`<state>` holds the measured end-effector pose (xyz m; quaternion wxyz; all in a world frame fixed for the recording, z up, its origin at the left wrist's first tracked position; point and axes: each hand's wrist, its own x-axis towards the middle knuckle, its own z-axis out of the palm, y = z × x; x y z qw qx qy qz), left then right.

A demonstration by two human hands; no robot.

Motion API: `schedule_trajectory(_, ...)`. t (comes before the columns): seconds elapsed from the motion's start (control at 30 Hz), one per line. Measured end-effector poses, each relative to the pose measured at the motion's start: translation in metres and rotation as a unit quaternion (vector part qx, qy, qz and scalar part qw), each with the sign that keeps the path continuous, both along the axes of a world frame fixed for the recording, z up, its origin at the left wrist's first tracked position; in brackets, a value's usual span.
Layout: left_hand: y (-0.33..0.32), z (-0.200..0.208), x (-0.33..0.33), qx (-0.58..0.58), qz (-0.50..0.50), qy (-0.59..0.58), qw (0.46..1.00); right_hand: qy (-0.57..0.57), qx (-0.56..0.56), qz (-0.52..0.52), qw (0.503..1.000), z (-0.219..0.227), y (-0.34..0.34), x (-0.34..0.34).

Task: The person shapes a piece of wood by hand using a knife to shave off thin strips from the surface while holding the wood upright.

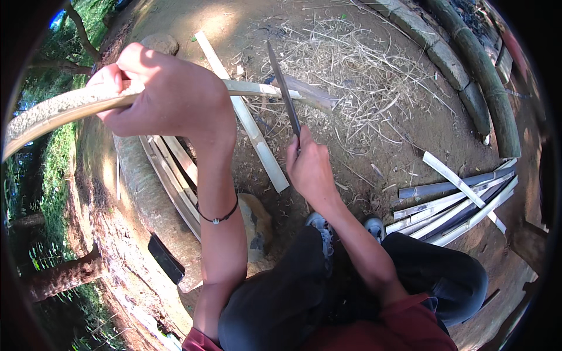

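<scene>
Head view: a long pale bamboo strip (64, 112) in the left hand (175, 96), a knife (285, 88) in the right hand (312, 169).

The strip runs from the left edge of the frame to the upper middle; the left fingers are closed round it at upper left, while the right fingers wrap the knife's handle near the centre. The blade crosses the strip's far part; whether they touch, I cannot tell. The strip is probably light, springy along its length yet stiff across, fairly smooth on its rind, with edges that could splinter. A firm grip well back from the blade, fingers clear of the sharp edges, seems best.
</scene>
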<state>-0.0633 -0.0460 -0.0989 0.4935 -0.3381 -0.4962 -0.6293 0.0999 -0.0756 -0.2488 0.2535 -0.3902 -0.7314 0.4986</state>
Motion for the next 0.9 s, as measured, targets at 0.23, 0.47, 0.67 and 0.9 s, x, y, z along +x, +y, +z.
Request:
schedule_trajectory(0.23,-0.020,0.016,0.002,-0.053,-0.084,0.051,0.994,0.061,-0.032,0.043,0.997,0.061,-0.019,-0.001)
schedule_trajectory(0.47,-0.007,0.002,0.027,-0.005,-0.057,-0.120,0.991,0.050,-0.061,-0.013,0.997,0.002,0.007,0.001)
schedule_trajectory(0.67,-0.014,-0.005,-0.002,-0.096,0.003,-0.041,0.994,0.087,-0.062,-0.005,0.994,0.023,-0.011,0.001)
schedule_trajectory(0.9,0.012,0.013,0.024,-0.037,0.049,-0.073,0.995,0.083,-0.156,-0.038,0.984,0.003,0.010,-0.006)
